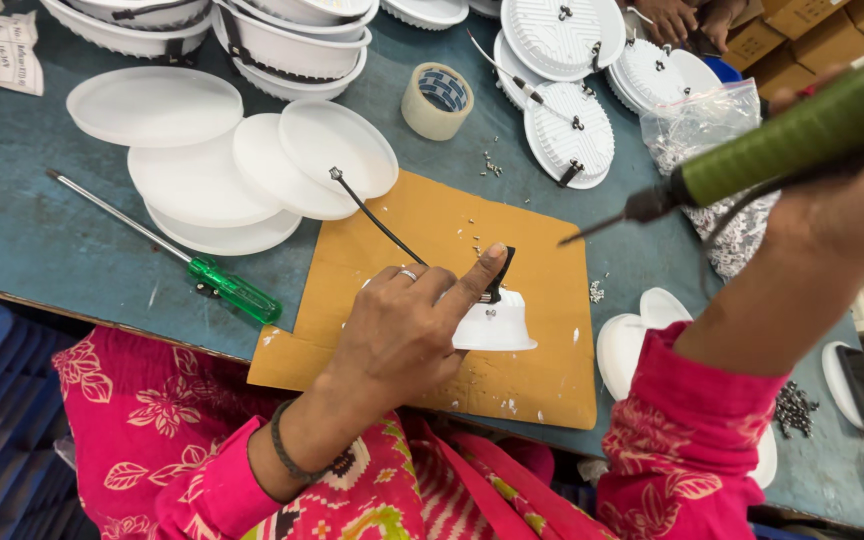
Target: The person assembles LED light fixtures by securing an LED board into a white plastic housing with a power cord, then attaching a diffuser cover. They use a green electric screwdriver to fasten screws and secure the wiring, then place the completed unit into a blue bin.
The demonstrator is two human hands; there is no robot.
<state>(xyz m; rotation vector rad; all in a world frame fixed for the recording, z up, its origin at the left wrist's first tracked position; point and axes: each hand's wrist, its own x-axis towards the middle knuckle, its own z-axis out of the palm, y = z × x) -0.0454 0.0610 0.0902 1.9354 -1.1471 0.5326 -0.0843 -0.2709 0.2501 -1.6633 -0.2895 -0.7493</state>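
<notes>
1. One wide table (22, 225) with a worn teal top carries everything; the person wearing pink floral sleeves sits at its near edge.
2. Brown cardboard sheet (542, 340), flecked with white, lies flat on the table before the person.
3. Several flat round white plastic discs (202, 180) overlap in a loose pile left of the cardboard, with white round housings stacked behind them at the far edge.
4. Three ribbed white round lamp backs (567, 130) lie at the far side, just beside a clear plastic bag (702, 125) of small parts.
5. Right hand (852, 190) is closed around a green-handled powered screwdriver (782, 150), raised above the table, its tip pointing down-left over the cardboard and apart from it.
6. Left hand (402, 325) rests on the cardboard, fingers curled, index finger stretched out to press on a small white dome-shaped lamp housing (497, 325) standing there; it grips nothing.
7. Black cable (377, 222) runs from that housing up across the cardboard to the discs.
8. Green-handled hand screwdriver (237, 292) lies on the table, left of the cardboard.
9. Roll of tan tape (437, 100) stands beyond the cardboard.
10. Tiny screws (493, 166) lie scattered near the tape.
</notes>
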